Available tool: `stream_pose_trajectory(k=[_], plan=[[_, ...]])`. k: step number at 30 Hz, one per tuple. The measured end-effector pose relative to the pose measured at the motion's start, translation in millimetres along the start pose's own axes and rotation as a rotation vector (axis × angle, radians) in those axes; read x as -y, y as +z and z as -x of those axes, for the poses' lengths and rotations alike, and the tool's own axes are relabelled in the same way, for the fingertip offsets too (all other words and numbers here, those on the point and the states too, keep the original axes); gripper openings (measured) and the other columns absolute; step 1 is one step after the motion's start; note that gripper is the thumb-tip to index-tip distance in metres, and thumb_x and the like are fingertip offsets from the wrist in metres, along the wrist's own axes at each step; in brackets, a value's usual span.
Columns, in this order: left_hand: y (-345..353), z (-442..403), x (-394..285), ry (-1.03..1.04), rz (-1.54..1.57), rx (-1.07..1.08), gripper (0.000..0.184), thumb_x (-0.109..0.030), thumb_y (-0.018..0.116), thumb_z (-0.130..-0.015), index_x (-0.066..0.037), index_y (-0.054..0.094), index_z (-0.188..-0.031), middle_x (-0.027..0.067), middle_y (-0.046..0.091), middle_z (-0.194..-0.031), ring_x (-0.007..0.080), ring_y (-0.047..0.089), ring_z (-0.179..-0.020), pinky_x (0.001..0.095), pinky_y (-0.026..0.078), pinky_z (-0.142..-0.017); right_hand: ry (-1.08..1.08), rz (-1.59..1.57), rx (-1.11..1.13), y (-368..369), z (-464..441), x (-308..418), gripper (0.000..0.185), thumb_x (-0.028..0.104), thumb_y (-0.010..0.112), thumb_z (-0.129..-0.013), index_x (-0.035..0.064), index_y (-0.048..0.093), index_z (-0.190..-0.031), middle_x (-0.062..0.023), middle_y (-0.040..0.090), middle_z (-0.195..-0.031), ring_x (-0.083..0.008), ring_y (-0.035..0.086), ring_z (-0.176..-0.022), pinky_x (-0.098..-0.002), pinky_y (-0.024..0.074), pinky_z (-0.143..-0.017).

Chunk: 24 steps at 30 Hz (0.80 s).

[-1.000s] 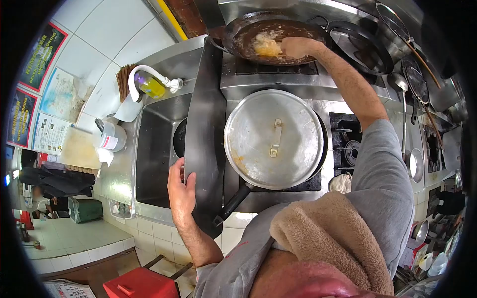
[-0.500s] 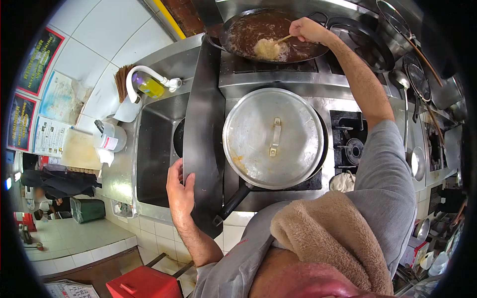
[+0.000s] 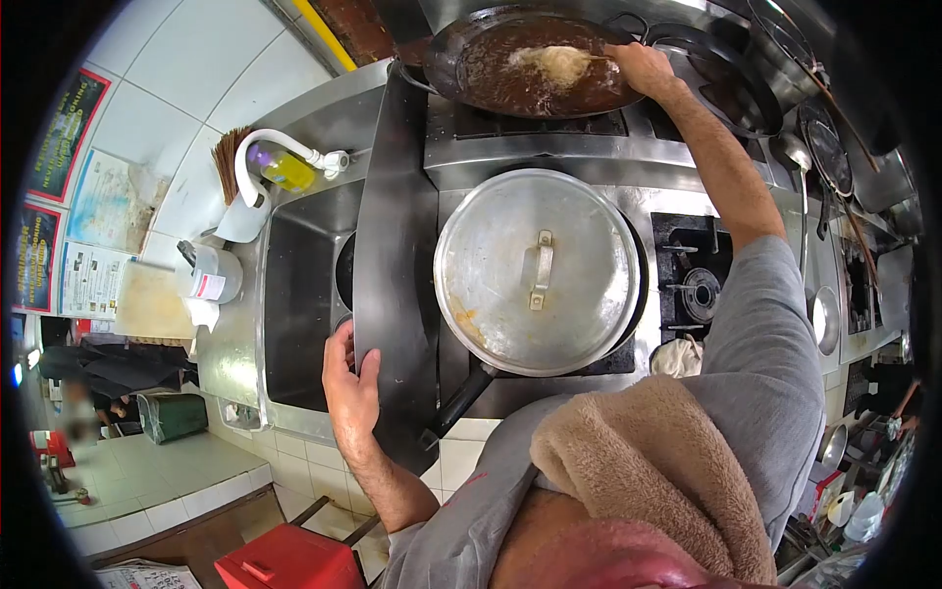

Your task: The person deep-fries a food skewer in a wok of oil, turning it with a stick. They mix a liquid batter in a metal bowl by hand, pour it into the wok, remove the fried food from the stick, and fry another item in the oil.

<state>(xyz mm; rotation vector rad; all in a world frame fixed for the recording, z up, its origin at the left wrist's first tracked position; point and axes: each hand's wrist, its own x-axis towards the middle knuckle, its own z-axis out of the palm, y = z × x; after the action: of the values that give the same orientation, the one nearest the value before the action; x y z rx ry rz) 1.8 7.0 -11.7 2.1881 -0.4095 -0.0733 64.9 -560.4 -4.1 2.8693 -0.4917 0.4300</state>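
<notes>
My right hand (image 3: 643, 69) is closed around a thin wooden stick at the far right side of a large wok (image 3: 481, 74) of bubbling dark oil. The stick's near end is mostly hidden by my fingers. A pale, batter-like lump of food (image 3: 561, 65) sits in the oil by the stick's tip. My left hand (image 3: 351, 391) is beside the front left edge of a dark metal divider panel (image 3: 397, 255), thumb apart from the fingers; nothing is visibly held. A big round aluminium lid (image 3: 491, 265) covers a long-handled pan (image 3: 459, 404) between my arms.
Left of the panel lies a steel sink (image 3: 304, 324) with a white tap (image 3: 304, 149). A bottle of yellow liquid (image 3: 289, 172) stands behind it. At right are a gas burner (image 3: 699, 294), a cloth (image 3: 677, 358), a black pan (image 3: 721, 83) and a ladle (image 3: 797, 152).
My right hand has moved right and slightly down in view with the stick. The food lump has shifted right and now looks stretched out in the oil. My left hand stays by the panel.
</notes>
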Motion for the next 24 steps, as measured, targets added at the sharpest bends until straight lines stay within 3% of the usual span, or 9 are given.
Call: stream_pose_trajectory(k=[12,20,24], plan=[[-0.6,2.3,1.4,0.026,-0.02,-0.002,0.041,0.004,0.057,-0.077,0.001,0.047,-0.117,0.0143,0.054,-0.108,0.0245,0.056,-0.096,0.0328,0.044,-0.084,-0.149,0.044,0.227,-43.2,39.9,28.2,0.021,0.009,0.048,-0.077,0.0063,0.063,-0.092,-0.0182,0.064,-0.087,-0.034,0.062,-0.085,-0.0436,0.0504,-0.073],[-0.9,4.1,5.9,0.043,-0.037,-0.012,0.042,0.003,0.058,-0.078,0.0,0.047,-0.118,0.0147,0.054,-0.109,0.0246,0.056,-0.098,0.0332,0.044,-0.085,-0.198,-0.205,0.214,-54.0,50.0,49.7,0.02,0.014,0.052,-0.076,0.0037,0.063,-0.09,-0.0179,0.064,-0.084,-0.0362,0.062,-0.082,-0.0443,0.0486,-0.075],[-1.8,4.9,4.2,0.04,-0.038,-0.006,0.042,0.003,0.058,-0.078,0.0,0.047,-0.119,0.0145,0.054,-0.11,0.0245,0.056,-0.098,0.0336,0.044,-0.086,-0.238,-0.478,0.324,-39.6,35.5,48.9,0.018,0.018,0.058,-0.075,0.0016,0.061,-0.082,-0.013,0.061,-0.071,-0.0289,0.058,-0.067,-0.0396,0.0454,-0.064]])
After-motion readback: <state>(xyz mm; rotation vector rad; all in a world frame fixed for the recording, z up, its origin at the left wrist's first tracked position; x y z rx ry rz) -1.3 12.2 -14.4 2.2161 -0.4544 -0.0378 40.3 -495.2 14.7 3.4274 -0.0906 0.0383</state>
